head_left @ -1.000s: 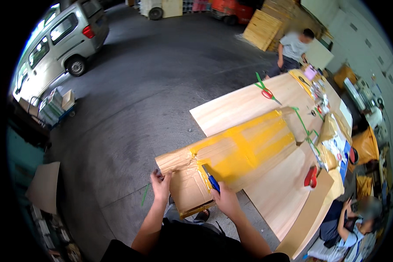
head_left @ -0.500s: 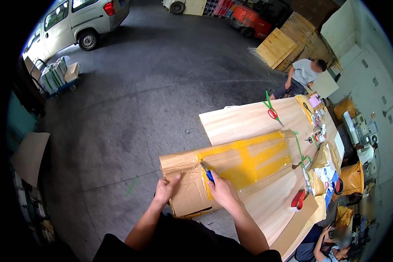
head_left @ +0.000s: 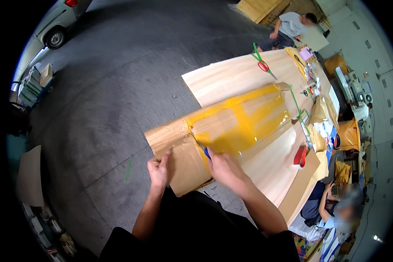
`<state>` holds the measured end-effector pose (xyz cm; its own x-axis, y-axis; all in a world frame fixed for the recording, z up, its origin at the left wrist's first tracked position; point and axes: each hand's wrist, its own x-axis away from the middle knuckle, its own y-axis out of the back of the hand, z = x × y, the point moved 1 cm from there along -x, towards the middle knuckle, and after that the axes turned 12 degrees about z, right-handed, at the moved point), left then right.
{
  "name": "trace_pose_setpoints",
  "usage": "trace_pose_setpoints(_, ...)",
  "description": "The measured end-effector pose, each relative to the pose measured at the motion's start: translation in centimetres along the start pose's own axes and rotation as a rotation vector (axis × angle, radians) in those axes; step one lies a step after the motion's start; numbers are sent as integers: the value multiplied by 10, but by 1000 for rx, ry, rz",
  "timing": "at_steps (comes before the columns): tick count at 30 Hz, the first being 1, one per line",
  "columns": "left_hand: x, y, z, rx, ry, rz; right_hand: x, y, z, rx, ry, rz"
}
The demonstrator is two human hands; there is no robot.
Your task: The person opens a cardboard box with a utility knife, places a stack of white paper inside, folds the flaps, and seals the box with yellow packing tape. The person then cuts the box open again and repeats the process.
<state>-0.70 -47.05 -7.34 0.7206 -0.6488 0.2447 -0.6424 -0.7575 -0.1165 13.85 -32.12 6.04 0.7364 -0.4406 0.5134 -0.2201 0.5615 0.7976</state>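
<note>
A long, flat cardboard package lies slanting across the wooden table, its near-left end jutting past the edge toward me. Yellow tape covers much of its right part in bands. My left hand grips the left end, thumb on top and the other fingers hidden under the cardboard. In my right hand is a utility knife with a blue handle, mostly covered by my fingers. Its blurred blade is at the taped seam crossing the package; how deep it sits I cannot tell.
The wooden table holds scissors with red handles, a red tape dispenser and green strapping. One person sits beyond the far end; another is at the right. A loaded trolley stands far left.
The view has swung, shifting everything in it. My right hand has drawn the knife along the taped seam toward me. My left hand still holds the package's end.
</note>
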Motion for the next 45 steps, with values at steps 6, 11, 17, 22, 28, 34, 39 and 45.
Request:
trace_pose_setpoints(6,3,-2,-19,52,-4,42,40,-26,-12,-17,20,-82)
trace_pose_setpoints(11,2,0,-13,6,-84,11,59,-23,-7,-70,-88,33)
trace_pose_setpoints(17,-28,72,-63,62,-72,-180,151,-68,-39,-160,-221,37)
trace_pose_setpoints(22,-13,118,-140,-159,-294,-13,157,-117,-74,-694,-206,-397)
trace_pose_setpoints(28,36,-3,-198,-499,-428,383,163,-179,-84,-1263,-387,-491)
trace_pose_setpoints(34,56,-196,-54,-141,-120,954,196,-318,-134,-1574,-677,-567)
trace_pose_setpoints(39,138,-334,47,-68,619,1318,252,-359,-120,-1570,-806,-790)
trace_pose_setpoints(45,208,-432,81,-148,394,1459,282,-371,-103,-1574,-936,-902)
